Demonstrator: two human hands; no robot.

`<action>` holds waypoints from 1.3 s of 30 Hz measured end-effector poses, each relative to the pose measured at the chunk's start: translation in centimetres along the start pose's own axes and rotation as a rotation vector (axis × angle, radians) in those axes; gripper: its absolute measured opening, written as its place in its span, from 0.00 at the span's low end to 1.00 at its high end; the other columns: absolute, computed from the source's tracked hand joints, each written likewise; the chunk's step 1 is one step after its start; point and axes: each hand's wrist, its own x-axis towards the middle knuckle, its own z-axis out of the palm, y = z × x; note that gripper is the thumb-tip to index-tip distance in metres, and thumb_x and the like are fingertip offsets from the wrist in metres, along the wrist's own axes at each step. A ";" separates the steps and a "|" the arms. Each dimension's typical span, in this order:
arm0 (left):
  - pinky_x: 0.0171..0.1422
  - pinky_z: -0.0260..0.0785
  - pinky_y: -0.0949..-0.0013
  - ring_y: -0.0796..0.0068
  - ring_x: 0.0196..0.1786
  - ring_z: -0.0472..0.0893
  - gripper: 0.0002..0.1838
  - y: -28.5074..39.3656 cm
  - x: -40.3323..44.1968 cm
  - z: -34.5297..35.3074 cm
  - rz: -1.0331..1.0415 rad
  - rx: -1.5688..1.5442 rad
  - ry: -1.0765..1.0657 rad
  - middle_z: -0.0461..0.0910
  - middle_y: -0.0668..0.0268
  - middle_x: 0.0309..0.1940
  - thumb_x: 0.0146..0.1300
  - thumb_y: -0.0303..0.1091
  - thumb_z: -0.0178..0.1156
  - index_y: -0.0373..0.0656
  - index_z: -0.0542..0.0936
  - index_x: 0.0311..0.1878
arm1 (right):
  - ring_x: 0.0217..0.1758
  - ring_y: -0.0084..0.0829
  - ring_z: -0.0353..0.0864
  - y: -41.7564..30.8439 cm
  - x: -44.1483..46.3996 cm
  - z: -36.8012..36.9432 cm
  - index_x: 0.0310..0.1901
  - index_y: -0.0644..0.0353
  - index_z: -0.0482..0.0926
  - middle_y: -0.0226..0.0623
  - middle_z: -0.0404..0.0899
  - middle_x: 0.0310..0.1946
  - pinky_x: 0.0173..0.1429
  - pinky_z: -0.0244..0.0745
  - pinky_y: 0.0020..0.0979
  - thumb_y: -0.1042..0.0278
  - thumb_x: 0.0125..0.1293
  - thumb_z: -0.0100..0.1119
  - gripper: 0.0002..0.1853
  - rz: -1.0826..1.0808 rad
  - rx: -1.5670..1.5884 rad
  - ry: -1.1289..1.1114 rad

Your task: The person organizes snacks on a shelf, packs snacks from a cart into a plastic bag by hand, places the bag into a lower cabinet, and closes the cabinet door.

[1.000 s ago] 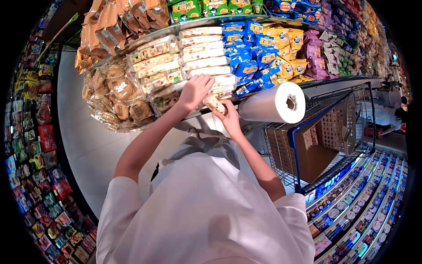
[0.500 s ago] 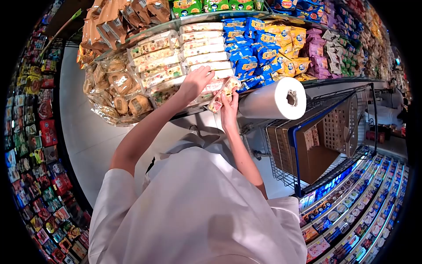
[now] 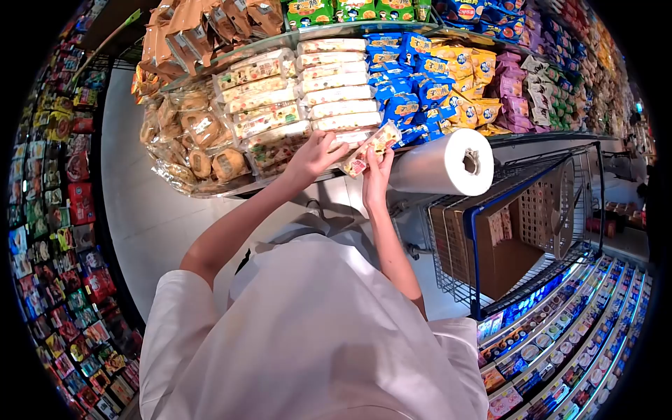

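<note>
My right hand (image 3: pixel 377 176) is closed around a clear-wrapped snack packet (image 3: pixel 379 142) with a colourful print, holding it tilted at the front edge of the display. Just left of it is my left hand (image 3: pixel 313 159), its fingers bent but apart, close to the lowest packets and the near end of the held one. I see nothing gripped in it, though its fingertips are partly hidden. Behind both hands rise two stacks of similar long white packets (image 3: pixel 336 77). A large roll of clear plastic bags (image 3: pixel 441 164) lies right beside my right hand.
Bagged round pastries (image 3: pixel 203 133) lie to the left of the stacks; blue packets (image 3: pixel 402 105) and yellow packets (image 3: pixel 462 108) stand to the right. A wire cart (image 3: pixel 483 280) with an open cardboard box (image 3: pixel 455 238) is at right. Shelves of goods (image 3: pixel 80 203) line the left side.
My left hand has drawn back from the stack toward me, beside the held packet. My right hand still holds that packet. The view has shifted slightly, moving the display rightward.
</note>
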 end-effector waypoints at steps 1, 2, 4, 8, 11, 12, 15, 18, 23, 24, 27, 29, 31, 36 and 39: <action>0.50 0.68 0.62 0.58 0.52 0.67 0.25 0.0 -0.2 -0.1 -0.001 0.002 -0.001 0.65 0.55 0.51 0.43 0.19 0.53 0.40 0.73 0.51 | 0.50 0.27 0.72 -0.2 0.0 0.1 0.55 0.56 0.56 0.40 0.71 0.49 0.52 0.67 0.31 0.67 0.66 0.47 0.18 -0.019 -0.013 -0.003; 0.49 0.68 0.63 0.58 0.51 0.67 0.25 0.2 -0.3 -0.2 -0.054 -0.013 -0.011 0.65 0.56 0.51 0.44 0.20 0.52 0.40 0.73 0.51 | 0.53 0.28 0.70 -0.6 0.0 0.3 0.55 0.57 0.55 0.42 0.70 0.52 0.54 0.66 0.33 0.67 0.67 0.46 0.18 -0.009 0.002 -0.035; 0.49 0.68 0.63 0.59 0.51 0.68 0.25 0.5 -0.4 -0.3 -0.109 -0.032 -0.021 0.65 0.57 0.51 0.45 0.20 0.51 0.40 0.72 0.52 | 0.54 0.29 0.69 -0.9 0.0 0.7 0.57 0.56 0.54 0.43 0.69 0.53 0.55 0.65 0.34 0.67 0.67 0.46 0.20 -0.002 0.034 -0.035; 0.51 0.64 0.67 0.63 0.51 0.67 0.27 0.2 0.1 0.0 -0.180 0.077 -0.036 0.65 0.58 0.48 0.47 0.20 0.49 0.42 0.70 0.56 | 0.55 0.30 0.68 -0.6 0.6 -0.1 0.61 0.57 0.51 0.42 0.69 0.53 0.58 0.63 0.34 0.68 0.67 0.45 0.23 0.005 0.003 -0.054; 0.54 0.61 0.68 0.64 0.51 0.66 0.29 0.1 0.3 0.3 -0.209 0.224 -0.126 0.65 0.60 0.46 0.47 0.21 0.50 0.43 0.69 0.57 | 0.50 0.30 0.73 -1.3 0.4 -0.3 0.58 0.59 0.54 0.44 0.71 0.49 0.54 0.67 0.33 0.67 0.66 0.47 0.22 -0.060 -0.044 -0.016; 0.55 0.60 0.68 0.65 0.51 0.65 0.30 0.1 0.4 0.3 -0.288 0.227 -0.241 0.65 0.60 0.45 0.46 0.21 0.51 0.44 0.69 0.58 | 0.46 0.30 0.75 -1.8 0.1 -0.4 0.58 0.59 0.55 0.44 0.73 0.46 0.51 0.70 0.32 0.66 0.66 0.47 0.22 -0.084 -0.069 0.027; 0.56 0.59 0.66 0.65 0.53 0.65 0.27 0.3 -0.3 0.5 -0.248 0.200 -0.109 0.64 0.61 0.49 0.50 0.24 0.52 0.45 0.70 0.58 | 0.32 0.30 0.78 -2.3 -1.2 -0.5 0.59 0.58 0.56 0.41 0.75 0.35 0.38 0.74 0.29 0.63 0.67 0.45 0.21 -0.127 -0.108 0.091; 0.62 0.55 0.64 0.66 0.60 0.60 0.27 1.0 -0.1 1.0 -0.154 0.217 -0.026 0.60 0.63 0.59 0.56 0.32 0.53 0.47 0.64 0.62 | 0.24 0.26 0.75 -1.8 -2.9 -1.0 0.54 0.59 0.61 0.39 0.74 0.28 0.30 0.71 0.26 0.58 0.69 0.41 0.17 -0.084 -0.214 0.228; 0.71 0.41 0.60 0.67 0.69 0.49 0.33 3.1 2.5 3.1 -0.038 0.474 -0.280 0.47 0.69 0.68 0.61 0.48 0.48 0.48 0.51 0.67 | 0.29 0.23 0.74 -1.1 -4.6 -2.5 0.51 0.60 0.63 0.36 0.72 0.30 0.31 0.74 0.25 0.60 0.68 0.44 0.16 0.017 -0.257 0.236; 0.70 0.41 0.58 0.66 0.69 0.48 0.33 2.7 2.8 3.7 -0.113 0.435 -0.260 0.48 0.69 0.68 0.61 0.48 0.48 0.48 0.52 0.67 | 0.29 0.23 0.74 -1.0 -4.8 -2.5 0.51 0.60 0.63 0.35 0.72 0.31 0.31 0.74 0.25 0.61 0.68 0.45 0.16 0.029 -0.273 0.234; 0.70 0.41 0.54 0.62 0.70 0.47 0.34 2.2 3.7 4.2 -0.134 0.536 -0.251 0.47 0.66 0.68 0.60 0.50 0.48 0.49 0.52 0.67 | 0.29 0.22 0.74 -1.2 -5.2 -2.2 0.52 0.61 0.63 0.35 0.73 0.31 0.32 0.73 0.25 0.62 0.67 0.46 0.16 0.032 -0.283 0.191; 0.69 0.41 0.51 0.59 0.70 0.46 0.36 2.5 4.0 4.2 -0.232 0.405 -0.248 0.46 0.63 0.68 0.59 0.52 0.49 0.49 0.52 0.67 | 0.29 0.21 0.74 -1.7 -5.3 -1.7 0.53 0.61 0.62 0.35 0.73 0.32 0.32 0.72 0.24 0.62 0.67 0.46 0.16 0.040 -0.295 0.176; 0.68 0.41 0.49 0.50 0.69 0.45 0.37 1.8 4.5 3.9 -0.223 0.427 -0.189 0.45 0.55 0.68 0.58 0.54 0.49 0.50 0.52 0.67 | 0.27 0.21 0.74 -2.7 -5.1 -1.0 0.53 0.61 0.63 0.34 0.73 0.30 0.31 0.71 0.23 0.62 0.68 0.45 0.16 0.050 -0.314 0.140; 0.68 0.40 0.46 0.37 0.67 0.44 0.37 1.1 5.2 3.3 -0.373 0.567 -0.299 0.43 0.42 0.66 0.56 0.52 0.51 0.49 0.54 0.67 | 0.23 0.25 0.74 -5.4 -1.3 1.8 0.46 0.62 0.66 0.38 0.73 0.26 0.28 0.70 0.25 0.64 0.65 0.48 0.13 0.012 -0.384 0.018; 0.68 0.38 0.44 0.35 0.67 0.44 0.34 0.9 5.0 3.7 -0.396 0.458 -0.232 0.43 0.42 0.66 0.55 0.42 0.52 0.48 0.56 0.66 | 0.25 0.31 0.74 -6.4 3.9 5.0 0.44 0.61 0.66 0.38 0.74 0.29 0.29 0.70 0.28 0.68 0.58 0.56 0.15 -0.426 -0.956 -0.094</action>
